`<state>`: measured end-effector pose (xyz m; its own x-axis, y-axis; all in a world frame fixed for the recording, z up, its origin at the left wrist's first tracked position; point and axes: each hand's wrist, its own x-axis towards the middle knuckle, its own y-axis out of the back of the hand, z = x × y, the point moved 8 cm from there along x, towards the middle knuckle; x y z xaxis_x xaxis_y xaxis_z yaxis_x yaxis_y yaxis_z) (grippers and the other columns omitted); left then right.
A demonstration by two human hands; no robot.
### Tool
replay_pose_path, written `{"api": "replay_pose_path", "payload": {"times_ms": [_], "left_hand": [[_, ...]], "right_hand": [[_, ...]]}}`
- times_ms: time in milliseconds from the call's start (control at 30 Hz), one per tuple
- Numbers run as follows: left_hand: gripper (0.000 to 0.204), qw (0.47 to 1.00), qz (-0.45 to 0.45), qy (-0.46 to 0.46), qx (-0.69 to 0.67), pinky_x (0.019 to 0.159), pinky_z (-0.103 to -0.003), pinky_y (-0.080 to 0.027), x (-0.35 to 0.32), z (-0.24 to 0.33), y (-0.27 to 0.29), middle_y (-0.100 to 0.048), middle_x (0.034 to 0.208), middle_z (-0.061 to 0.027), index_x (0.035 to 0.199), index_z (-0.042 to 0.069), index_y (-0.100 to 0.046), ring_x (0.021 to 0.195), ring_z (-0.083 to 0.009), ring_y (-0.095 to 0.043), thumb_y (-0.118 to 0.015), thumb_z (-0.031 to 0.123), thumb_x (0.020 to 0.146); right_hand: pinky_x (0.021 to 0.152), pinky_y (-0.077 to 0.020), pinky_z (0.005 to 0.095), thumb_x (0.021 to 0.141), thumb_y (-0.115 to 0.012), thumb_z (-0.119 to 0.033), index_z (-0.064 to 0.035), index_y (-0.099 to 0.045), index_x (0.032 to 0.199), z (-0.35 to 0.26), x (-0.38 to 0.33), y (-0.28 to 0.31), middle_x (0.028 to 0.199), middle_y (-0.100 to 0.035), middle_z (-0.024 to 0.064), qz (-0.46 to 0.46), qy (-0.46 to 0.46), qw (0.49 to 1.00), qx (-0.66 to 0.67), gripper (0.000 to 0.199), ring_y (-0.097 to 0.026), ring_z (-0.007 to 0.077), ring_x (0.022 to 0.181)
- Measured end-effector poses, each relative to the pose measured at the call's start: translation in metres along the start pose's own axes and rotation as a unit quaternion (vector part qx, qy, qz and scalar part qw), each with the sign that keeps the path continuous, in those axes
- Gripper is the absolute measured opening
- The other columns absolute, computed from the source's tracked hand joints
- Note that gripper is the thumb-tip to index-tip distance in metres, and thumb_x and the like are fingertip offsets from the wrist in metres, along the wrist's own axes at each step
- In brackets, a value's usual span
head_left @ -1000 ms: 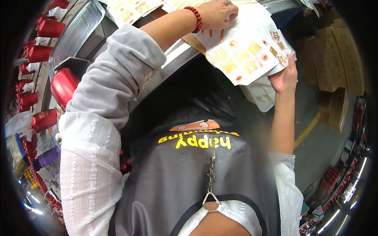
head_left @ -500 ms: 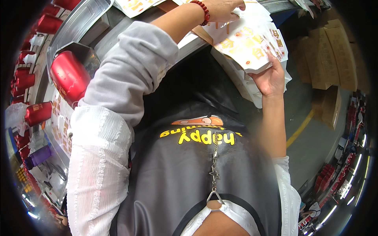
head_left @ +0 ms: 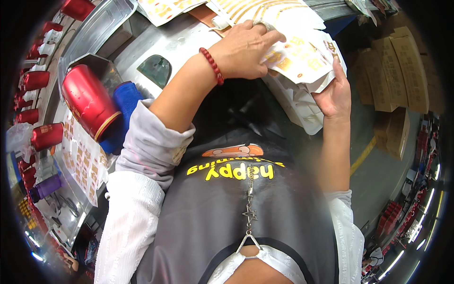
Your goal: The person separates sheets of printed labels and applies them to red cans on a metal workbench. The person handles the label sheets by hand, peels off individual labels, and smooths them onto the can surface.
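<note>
My left hand (head_left: 246, 51), with a red bead bracelet (head_left: 211, 66) at the wrist, is curled at the left edge of a white decal sheet (head_left: 302, 57) with gold and orange print. Its thumb and forefinger lie on either side of that edge. A small beige thing (head_left: 259, 23) sits by its fingers; I cannot make out what it is. Across the sheet, my right hand (head_left: 336, 92) grips the right edge, thumb on top, other fingers hidden beneath. Under the sheet sits a white tray-like stack (head_left: 302, 111).
To the left lie a shiny red canister (head_left: 87, 102), a blue cloth (head_left: 125, 102) and a clear plastic tub (head_left: 111, 19). More printed sheets (head_left: 170, 8) cover the metal worktop. Cardboard boxes (head_left: 397, 71) stand on the floor to the right; red canisters (head_left: 35, 80) line the far left.
My left hand has drawn back toward me and left, from the sheet's far part to its left edge. My right hand has shifted slightly right. The blue cloth and a dark green patch are uncovered.
</note>
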<state>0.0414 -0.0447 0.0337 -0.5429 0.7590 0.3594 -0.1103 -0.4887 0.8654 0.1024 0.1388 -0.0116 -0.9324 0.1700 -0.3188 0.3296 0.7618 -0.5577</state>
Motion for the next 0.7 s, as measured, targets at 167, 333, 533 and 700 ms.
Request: {"api": "replay_pose_path", "payload": {"times_ms": [167,333,533,700], "left_hand": [[0.052,0.998,0.053,-0.044,0.011,0.095,-0.042,-0.043,-0.004,0.018,-0.019,-0.064,0.105,-0.0136,0.127,0.015,-0.057,0.104,-0.0317,-0.057,-0.072,0.02,0.078],[0.055,0.998,0.043,-0.03,0.033,0.096,-0.044,-0.041,0.003,0.033,-0.02,-0.063,0.105,-0.0113,0.127,0.017,-0.056,0.107,-0.0306,-0.056,-0.077,0.019,0.076],[0.012,0.988,0.114,-0.022,-0.099,0.075,-0.039,-0.051,0.007,0.025,-0.011,-0.063,0.085,-0.0121,0.095,0.009,-0.059,0.083,-0.0297,-0.063,-0.066,0.013,0.085],[0.008,0.868,0.245,0.193,-0.386,0.068,-0.042,-0.052,-0.004,-0.029,-0.021,-0.061,0.077,-0.0147,0.091,0.007,-0.06,0.078,-0.0343,-0.062,-0.064,0.007,0.084]], "right_hand": [[0.112,-0.0371,0.0522,0.104,-0.044,-0.04,-0.0014,-0.033,0.15,-0.003,0.006,0.007,0.152,-0.042,0.019,-0.029,0.025,0.998,0.041,0.061,-0.043,0.0351,0.139],[0.108,-0.042,0.0507,0.103,-0.05,-0.033,-0.0015,-0.038,0.145,-0.001,0.028,0.034,0.143,-0.051,0.0194,0.027,0.046,0.993,0.104,0.055,-0.052,0.0351,0.13],[0.106,-0.0444,0.0478,0.102,-0.053,-0.031,-0.0001,-0.045,0.14,-0.021,0.035,0.032,0.139,-0.054,0.0169,0.002,0.104,0.994,0.011,0.049,-0.055,0.0312,0.126],[0.102,-0.0475,0.0446,0.103,-0.052,-0.038,-0.0018,-0.045,0.138,-0.037,0.039,0.006,0.133,-0.057,0.0145,-0.031,0.084,0.993,-0.077,0.051,-0.056,0.0287,0.122]]}}
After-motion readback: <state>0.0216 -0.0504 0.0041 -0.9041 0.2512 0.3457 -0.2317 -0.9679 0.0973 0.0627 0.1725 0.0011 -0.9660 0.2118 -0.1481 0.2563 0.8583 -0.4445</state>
